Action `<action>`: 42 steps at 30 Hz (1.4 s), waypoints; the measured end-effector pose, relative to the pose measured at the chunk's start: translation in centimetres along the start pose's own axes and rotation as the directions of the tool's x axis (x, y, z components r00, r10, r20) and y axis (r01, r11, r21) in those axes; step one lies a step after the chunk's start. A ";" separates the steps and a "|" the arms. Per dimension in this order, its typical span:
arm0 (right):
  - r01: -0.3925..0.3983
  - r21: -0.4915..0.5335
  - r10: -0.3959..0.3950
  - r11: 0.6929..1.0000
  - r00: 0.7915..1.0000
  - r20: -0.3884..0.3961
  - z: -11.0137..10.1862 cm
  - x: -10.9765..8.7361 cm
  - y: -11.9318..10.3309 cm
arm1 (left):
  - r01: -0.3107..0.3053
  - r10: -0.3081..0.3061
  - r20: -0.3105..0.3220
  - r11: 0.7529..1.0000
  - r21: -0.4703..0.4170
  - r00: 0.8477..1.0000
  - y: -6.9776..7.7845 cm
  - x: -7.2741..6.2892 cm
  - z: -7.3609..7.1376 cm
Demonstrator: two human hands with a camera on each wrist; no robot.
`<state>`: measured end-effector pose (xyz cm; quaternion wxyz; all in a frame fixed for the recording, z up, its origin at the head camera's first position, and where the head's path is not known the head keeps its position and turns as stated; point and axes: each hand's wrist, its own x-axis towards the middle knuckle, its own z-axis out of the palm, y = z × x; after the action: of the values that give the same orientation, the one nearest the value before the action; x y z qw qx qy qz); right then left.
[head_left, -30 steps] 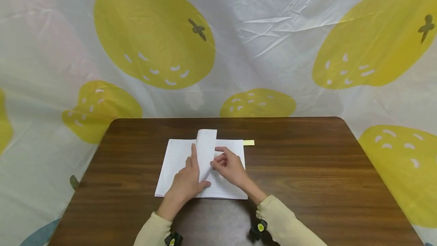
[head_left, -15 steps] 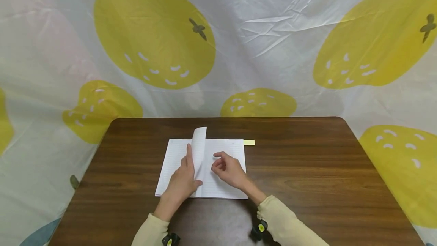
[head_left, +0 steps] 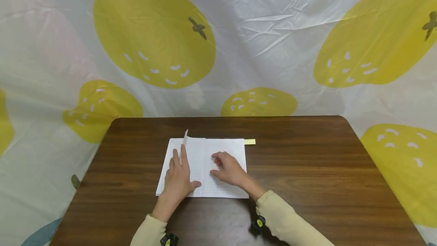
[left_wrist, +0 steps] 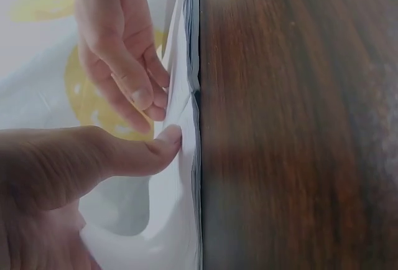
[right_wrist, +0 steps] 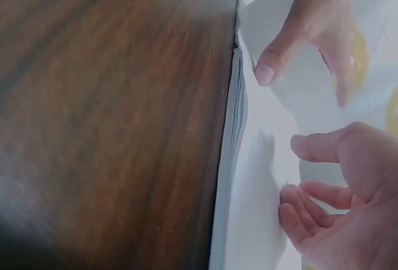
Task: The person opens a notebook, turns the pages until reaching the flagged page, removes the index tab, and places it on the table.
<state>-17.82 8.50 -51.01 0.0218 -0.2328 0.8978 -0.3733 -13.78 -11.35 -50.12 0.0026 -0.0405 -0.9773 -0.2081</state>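
An open notebook [head_left: 225, 187] with white lined pages lies flat on the table. Over its left half, my left hand [head_left: 176, 181] has its fingers straight against a page [head_left: 185, 137] whose far edge stands up steeply. The left thumb stretches toward the middle fold, its tip on the paper in the left wrist view. Above the right half hovers my right hand [head_left: 230, 169], fingers loosely bent and thumb apart, with nothing between them. In the right wrist view the fingertips of that right hand [right_wrist: 348, 201] come close to the paper.
A pale yellow sticky tab [head_left: 250, 142] juts from the notebook's upper right edge. Dark wood grain covers the table [head_left: 317, 170]. Behind its far edge hangs a white curtain [head_left: 263, 48] printed with large yellow fruit shapes.
The upright page has swung over to the left, pushed along by the left hand, which now lies further left. The right hand has let go of the page and spread its thumb from the fingers.
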 end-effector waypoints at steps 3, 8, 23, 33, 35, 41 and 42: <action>0.030 -0.079 -0.028 0.996 0.999 0.032 -0.2 0.3 0.1 | 0.018 -0.018 -0.005 1.000 0.004 1.000 -0.2 0.0 0.0; 0.049 -0.162 -0.040 0.986 0.998 0.058 -0.5 1.3 0.4 | 0.009 -0.007 -0.050 0.998 0.055 0.999 -0.5 -0.1 0.0; 0.010 -0.300 0.016 0.954 0.996 0.085 -0.9 4.5 1.4 | -0.065 0.064 0.166 0.998 0.003 0.984 -0.3 -0.3 -0.5; -0.105 -0.389 0.193 0.915 0.962 0.194 -1.9 6.6 1.3 | -0.104 0.105 0.297 0.994 -0.018 0.949 0.3 -0.2 -0.5; -0.124 -0.401 0.226 0.908 0.949 0.218 -2.0 6.9 1.3 | -0.100 0.101 0.303 0.995 -0.018 0.948 0.3 -0.2 -0.5; -0.135 -0.430 0.264 0.893 0.930 0.255 -2.1 7.3 1.1 | -0.111 0.110 0.309 0.994 -0.014 0.945 0.1 -0.3 -0.4; -0.128 -0.439 0.260 0.889 0.931 0.256 -2.1 7.3 1.1 | -0.110 0.110 0.309 0.994 -0.015 0.945 0.1 -0.4 -0.4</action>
<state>-25.21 7.41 -49.27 0.1490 -0.1952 0.9608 -0.1288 -13.42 -11.42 -49.72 -0.1389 -0.1270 -0.9620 -0.1976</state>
